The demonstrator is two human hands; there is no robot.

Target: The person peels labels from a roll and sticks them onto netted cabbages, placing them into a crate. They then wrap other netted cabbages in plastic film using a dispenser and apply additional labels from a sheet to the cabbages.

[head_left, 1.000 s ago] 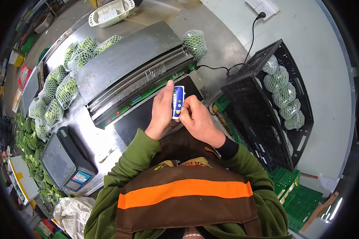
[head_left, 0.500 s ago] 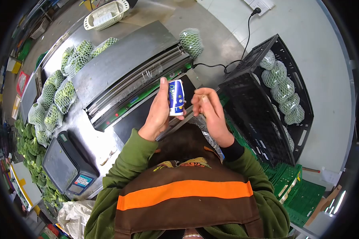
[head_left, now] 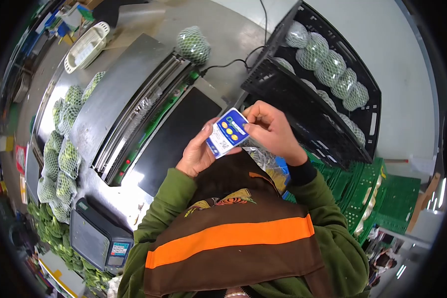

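A blue-and-white label stack point(head_left: 226, 136) with yellow round marks is held up in front of my apron. My left hand point(head_left: 197, 155) grips it from the left side, thumb along its edge and fingers behind. At its upper right corner, the thumb and fingertips of my right hand point(head_left: 273, 130) are pinched together on the edge of a label. Beyond the hands lies the dark plate point(head_left: 176, 134) of a wrapping machine with a metal cover point(head_left: 118, 82).
Net-wrapped heads of greens point(head_left: 59, 164) lie left of the machine, and one netted head point(head_left: 192, 44) sits behind it. A black crate point(head_left: 308, 107) of netted produce leans at right. Nearby are a scale point(head_left: 97, 236), loose broccoli point(head_left: 52, 238), green crates point(head_left: 397, 201) and a pale basket point(head_left: 87, 47).
My right hand has moved in from beside the label stack and now pinches its corner. The stack has tilted so its printed face shows. The view has turned to the right.
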